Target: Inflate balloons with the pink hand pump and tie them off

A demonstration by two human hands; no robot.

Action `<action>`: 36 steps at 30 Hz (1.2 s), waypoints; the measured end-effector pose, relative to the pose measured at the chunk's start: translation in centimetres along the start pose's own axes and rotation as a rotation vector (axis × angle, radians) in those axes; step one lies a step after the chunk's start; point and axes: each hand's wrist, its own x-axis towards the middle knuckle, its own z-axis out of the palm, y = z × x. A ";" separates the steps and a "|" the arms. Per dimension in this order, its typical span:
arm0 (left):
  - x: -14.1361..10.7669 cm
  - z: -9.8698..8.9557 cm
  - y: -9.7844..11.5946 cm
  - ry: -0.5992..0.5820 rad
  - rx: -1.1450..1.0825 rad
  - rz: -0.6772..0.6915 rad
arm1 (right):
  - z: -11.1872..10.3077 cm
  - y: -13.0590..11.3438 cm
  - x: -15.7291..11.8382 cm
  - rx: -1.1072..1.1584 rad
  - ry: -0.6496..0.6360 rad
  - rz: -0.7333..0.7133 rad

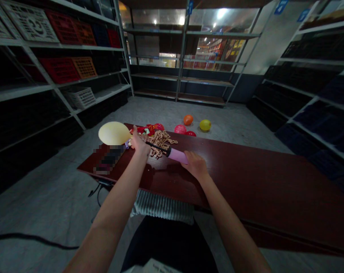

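Observation:
A pale yellow balloon (114, 133), swollen with air, sticks out to the left over the table. My left hand (139, 143) is closed around its neck, where the pump's nozzle end seems to meet it; the joint itself is hidden by the fingers. From there a black rod runs right into the pink barrel of a balloon pump (176, 155). Around the barrel's right end, my right hand (195, 164) is wrapped. Just behind the pump lies a heap of tan, twisted cord-like strands (161, 141), with red patterned items (149, 129) beyond it.
The dark red table (245, 170) stretches to the right. A blurred dark object (110, 157) lies at its left end. Orange (188, 120) and yellow balloons (205, 125) rest on the floor past the table, near pink-red ones (180, 129). Shelves with crates (80, 98) stand around.

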 end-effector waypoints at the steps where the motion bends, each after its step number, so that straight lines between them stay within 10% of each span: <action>1: 0.4 -0.2 0.9 0.040 -0.043 0.021 | -0.1 -0.1 0.0 0.006 0.001 -0.003; 8: 1.6 1.0 6.1 -0.103 -0.107 0.083 | -0.5 -0.9 0.2 0.107 -0.003 -0.002; 14: -0.3 5.5 6.1 -0.295 -0.019 0.235 | 0.7 -0.3 0.4 0.323 0.056 0.134; 25: 0.5 10.1 -5.9 -0.199 0.037 0.103 | -0.7 4.1 0.4 0.196 0.081 0.441; 31: -4.2 8.6 -12.7 -0.145 0.002 -0.103 | -0.9 3.9 0.3 0.084 0.049 0.435; 36: -4.8 6.2 -13.1 -0.037 -0.044 -0.092 | -0.8 4.0 0.1 0.040 0.018 0.331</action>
